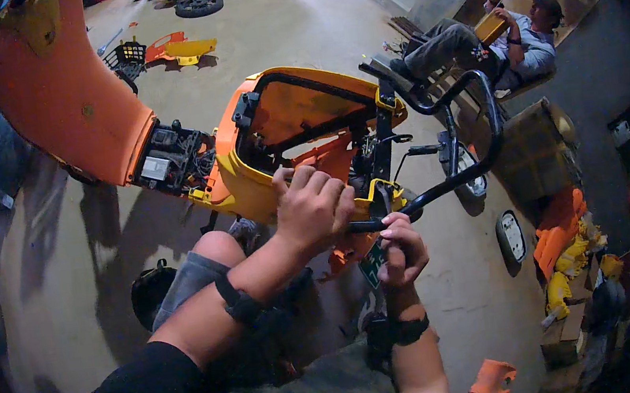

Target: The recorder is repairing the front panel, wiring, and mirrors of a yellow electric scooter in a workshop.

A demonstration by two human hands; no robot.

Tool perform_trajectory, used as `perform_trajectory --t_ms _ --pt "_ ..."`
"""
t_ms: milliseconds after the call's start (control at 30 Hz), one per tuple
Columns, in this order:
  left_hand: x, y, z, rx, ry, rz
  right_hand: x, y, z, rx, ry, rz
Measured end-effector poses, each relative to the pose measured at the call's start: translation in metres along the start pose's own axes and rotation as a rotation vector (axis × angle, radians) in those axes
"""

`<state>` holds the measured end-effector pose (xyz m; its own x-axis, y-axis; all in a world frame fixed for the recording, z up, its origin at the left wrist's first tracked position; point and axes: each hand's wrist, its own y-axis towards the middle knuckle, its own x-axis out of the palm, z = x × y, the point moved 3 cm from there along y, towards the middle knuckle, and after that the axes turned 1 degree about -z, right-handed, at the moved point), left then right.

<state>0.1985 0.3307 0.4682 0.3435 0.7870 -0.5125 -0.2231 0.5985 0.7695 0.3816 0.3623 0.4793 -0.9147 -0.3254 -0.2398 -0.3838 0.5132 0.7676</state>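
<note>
In front of me stands a partly dismantled scooter with a yellow and orange body panel (235, 163) around an open seat bay. My left hand (315, 208) is closed over the near rim of this panel, its fingers curled. At the rear, a bent black tubular rack (465, 175) sticks out to the right. My right hand (401, 249) is lower, by the near end of the rack tube. Its thumb and fingers are pinched together, and what lies between them is hidden. Below the tail hangs a green licence plate (373, 267), partly covered by my right hand.
The scooter's orange front panel (71, 93) rises at left. Orange and yellow parts (180, 49), a black basket (126, 58) and a wheel (199, 5) lie beyond. At right, a seated person (528, 33) holds a yellow piece. An orange piece (493, 380) lies near right.
</note>
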Motion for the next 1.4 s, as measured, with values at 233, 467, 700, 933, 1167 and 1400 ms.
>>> perform_trajectory --t_ms 233,467,700,933,1167,1400 --pt "0.017 -0.008 -0.008 -0.01 0.159 -0.153 0.013 -0.026 0.005 0.263 0.051 0.323" --pt "0.009 -0.007 -0.006 0.123 0.138 -0.277 0.02 -0.02 -0.002 0.313 -0.02 0.492" --pt "0.01 -0.007 -0.017 0.172 0.034 -0.311 0.02 -0.025 0.004 0.271 0.025 0.462" --pt "0.01 -0.008 -0.011 0.129 -0.009 -0.267 0.034 -0.022 -0.007 0.331 -0.152 0.481" --pt "0.018 -0.011 -0.007 0.125 0.013 -0.239 0.051 -0.019 -0.022 0.334 -0.516 0.282" --pt "0.01 -0.005 -0.01 0.191 -0.018 -0.255 0.041 0.002 -0.024 0.102 -0.404 0.13"
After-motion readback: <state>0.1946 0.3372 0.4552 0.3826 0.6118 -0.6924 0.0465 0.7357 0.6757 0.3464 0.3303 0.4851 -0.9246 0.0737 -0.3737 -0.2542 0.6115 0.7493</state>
